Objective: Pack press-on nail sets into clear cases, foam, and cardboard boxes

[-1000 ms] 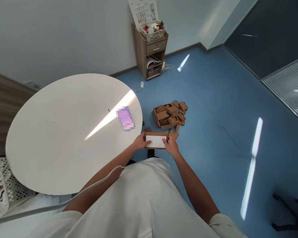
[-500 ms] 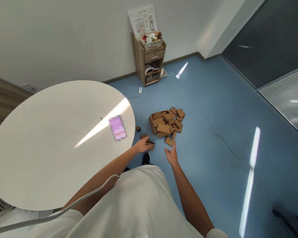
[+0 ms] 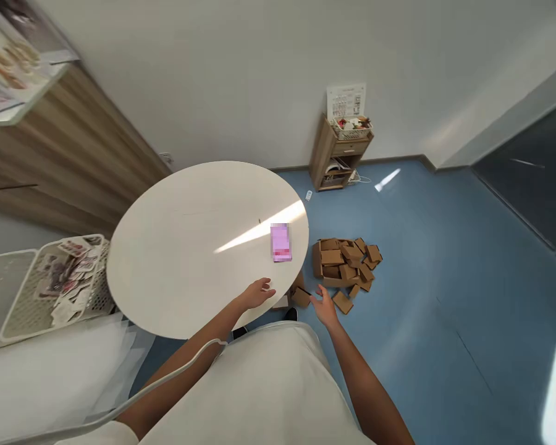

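Note:
My left hand (image 3: pixel 258 292) hovers over the near right edge of the round white table (image 3: pixel 185 253), fingers loosely spread and holding nothing. My right hand (image 3: pixel 325 306) is open above the blue floor, fingers apart. Between and below the hands small brown cardboard boxes (image 3: pixel 301 296) lie on the floor by the table's edge. A pile of similar brown boxes (image 3: pixel 345 262) sits on the floor just beyond my right hand. A pink blurred flat object (image 3: pixel 280 242) lies on the table near its right edge.
A white mesh basket (image 3: pixel 32 290) with printed cards stands left of the table. A small wooden cabinet (image 3: pixel 340 154) with a basket on top stands against the far wall. A wood-panelled wall (image 3: pixel 65 161) runs at the left. Blue floor (image 3: pixel 445 296) stretches to the right.
The white-topped box held in both hands a second ago has left them; both hands are now open. The view has swung left, bringing in the basket and panelled wall.

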Demonstrator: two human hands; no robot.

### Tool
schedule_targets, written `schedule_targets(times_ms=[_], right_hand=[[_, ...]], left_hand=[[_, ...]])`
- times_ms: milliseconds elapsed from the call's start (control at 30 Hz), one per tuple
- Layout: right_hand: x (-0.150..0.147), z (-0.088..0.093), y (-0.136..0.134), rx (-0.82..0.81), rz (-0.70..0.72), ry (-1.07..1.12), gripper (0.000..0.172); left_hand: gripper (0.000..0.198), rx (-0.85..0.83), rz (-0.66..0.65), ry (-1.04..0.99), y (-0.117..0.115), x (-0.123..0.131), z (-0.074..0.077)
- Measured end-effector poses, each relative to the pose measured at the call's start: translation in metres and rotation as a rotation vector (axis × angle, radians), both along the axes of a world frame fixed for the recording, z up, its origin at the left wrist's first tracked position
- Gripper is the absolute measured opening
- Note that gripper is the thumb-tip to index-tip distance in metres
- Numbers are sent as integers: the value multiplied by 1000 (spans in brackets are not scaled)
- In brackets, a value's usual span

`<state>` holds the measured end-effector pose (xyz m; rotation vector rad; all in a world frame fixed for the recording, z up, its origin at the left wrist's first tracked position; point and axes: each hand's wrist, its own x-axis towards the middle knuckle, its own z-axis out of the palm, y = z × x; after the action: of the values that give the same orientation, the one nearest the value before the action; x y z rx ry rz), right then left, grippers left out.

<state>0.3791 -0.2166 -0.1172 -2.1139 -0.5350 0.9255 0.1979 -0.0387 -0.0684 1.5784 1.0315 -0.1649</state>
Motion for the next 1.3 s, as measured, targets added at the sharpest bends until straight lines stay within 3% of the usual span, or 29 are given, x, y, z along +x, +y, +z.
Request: schedule_targets(times_ms=[200,433,533,700,900,1100,1300], right_hand=[[-72,9,37,91,201,24,52],[-149,23,64,136,258,-38,47],[-172,31,74,163,265,-50,47],[-189,42,88,188,341,-36,46],[-196,51,112,198,532,-5,42],[-223,65,181,201,799,54,39],[-243,82,260,225,1006,91,38]], left_hand=[[65,-15,166,-64,5,-84,5],[63,-15,335,-79,7,-184,-16],[59,-2,412,-71,7,-215,-23],[54,54,501,-126,12,-235,-23],[45,155,599,-243,22,-240,-7],[44,242,733,-204,29,-267,9],[47,282,1014,-112,37,-290,6]])
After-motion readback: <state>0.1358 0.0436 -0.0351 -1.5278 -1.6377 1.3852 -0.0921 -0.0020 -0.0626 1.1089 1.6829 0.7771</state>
